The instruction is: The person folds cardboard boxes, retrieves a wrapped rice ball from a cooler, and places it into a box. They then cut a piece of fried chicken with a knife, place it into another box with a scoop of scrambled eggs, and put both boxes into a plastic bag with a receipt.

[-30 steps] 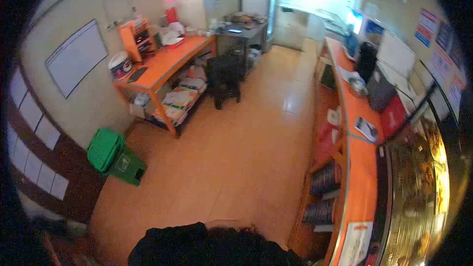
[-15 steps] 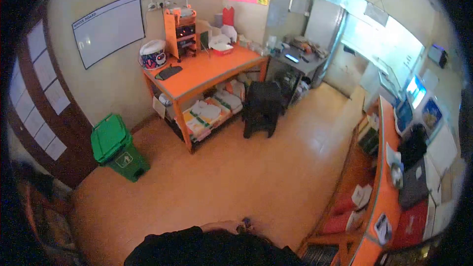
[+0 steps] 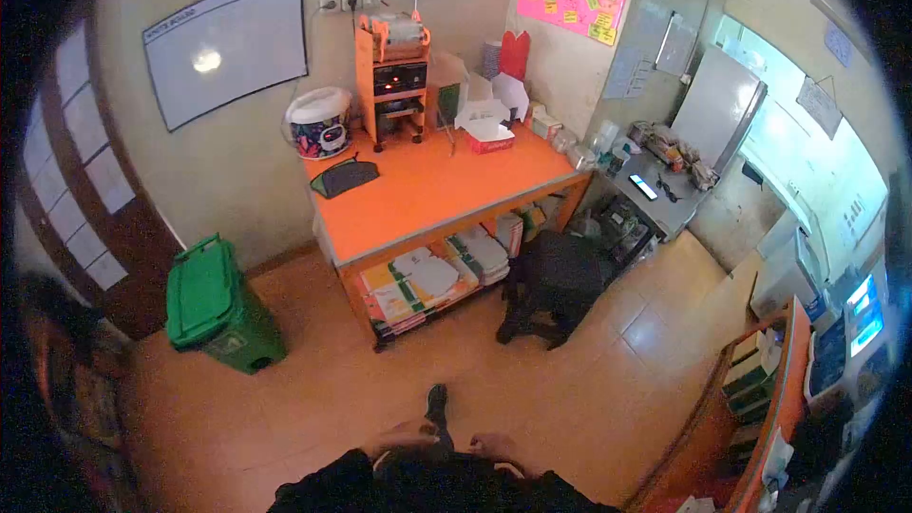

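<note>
At the bottom centre, my left hand [image 3: 407,434] is in front of my body, low over the floor [image 3: 313,399]; its fingers are too blurred to make out. A little to the right of it is my right hand [image 3: 494,445], blurred and partly lost against the dark clothing. Whether either hand holds anything cannot be seen. The two hands are apart, with a dark shoe [image 3: 436,401] showing between them and farther forward. Neither hand touches any furniture.
Ahead stands an orange table [image 3: 418,192] with a sealing machine, a bucket, a pouch and boxes. A black stool [image 3: 560,275] is at its right front, a green bin [image 3: 223,309] at left. A metal table [image 3: 665,209] stands behind; an orange counter [image 3: 774,399] runs along the right.
The view has moved nearer to the orange table and stool. My hands, close together before, are now apart, and a shoe has come into view.
</note>
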The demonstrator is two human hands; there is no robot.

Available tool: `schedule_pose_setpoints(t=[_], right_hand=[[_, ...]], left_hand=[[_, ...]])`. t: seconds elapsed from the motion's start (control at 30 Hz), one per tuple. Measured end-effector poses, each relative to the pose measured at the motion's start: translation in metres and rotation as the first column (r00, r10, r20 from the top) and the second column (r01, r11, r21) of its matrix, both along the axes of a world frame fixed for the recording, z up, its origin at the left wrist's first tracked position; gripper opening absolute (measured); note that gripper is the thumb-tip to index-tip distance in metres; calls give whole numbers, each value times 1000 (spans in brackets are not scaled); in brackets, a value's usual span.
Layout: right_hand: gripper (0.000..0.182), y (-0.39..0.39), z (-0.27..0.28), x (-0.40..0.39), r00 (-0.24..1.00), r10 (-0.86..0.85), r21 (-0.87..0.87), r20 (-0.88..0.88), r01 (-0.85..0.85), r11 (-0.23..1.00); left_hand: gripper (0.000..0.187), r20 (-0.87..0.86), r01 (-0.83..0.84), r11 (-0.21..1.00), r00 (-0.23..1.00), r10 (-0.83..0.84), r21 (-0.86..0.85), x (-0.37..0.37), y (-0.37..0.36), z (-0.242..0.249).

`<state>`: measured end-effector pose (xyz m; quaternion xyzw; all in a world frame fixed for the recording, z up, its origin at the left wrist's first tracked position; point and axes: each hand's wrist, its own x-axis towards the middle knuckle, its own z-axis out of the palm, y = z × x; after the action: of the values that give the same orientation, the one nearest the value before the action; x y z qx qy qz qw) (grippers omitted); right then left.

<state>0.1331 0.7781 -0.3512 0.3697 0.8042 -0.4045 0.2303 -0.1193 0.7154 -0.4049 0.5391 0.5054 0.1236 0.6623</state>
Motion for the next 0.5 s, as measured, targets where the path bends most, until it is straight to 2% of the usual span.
schedule_pose_setpoints(t=[0.07,0.17,0.23,0.27,0.33,0.4,0.43,0.47,0.5], right_hand=[[41,58,-2,-19,998,55,24,-7,-55,998],[38,152,18,-42,995,93,138,-27,-88,987],[35,217,39,-53,993,98,276,-63,-77,958],[34,247,52,-56,992,85,341,-98,-47,939],[31,304,69,-55,982,7,425,-189,75,902],[28,356,61,-54,927,-199,391,-317,319,863],[28,383,64,-51,879,-217,342,-425,378,861],[28,413,69,-45,819,-231,288,-525,427,857],[27,446,77,-40,813,-264,280,-519,454,846]], left_hand=[[54,-26,-92,995,996,91,-44,-9,67,23],[50,61,-279,916,960,274,289,-10,166,22],[45,192,-243,951,959,207,191,-22,233,101],[42,161,-261,934,961,226,243,-26,263,99],[37,89,-277,900,961,263,338,-32,308,81],[40,96,-320,881,947,306,349,-32,331,102],[42,102,-346,865,938,332,363,-32,346,108],[40,65,-305,872,951,304,382,-36,360,88],[38,28,-267,877,960,279,399,-42,369,57]])
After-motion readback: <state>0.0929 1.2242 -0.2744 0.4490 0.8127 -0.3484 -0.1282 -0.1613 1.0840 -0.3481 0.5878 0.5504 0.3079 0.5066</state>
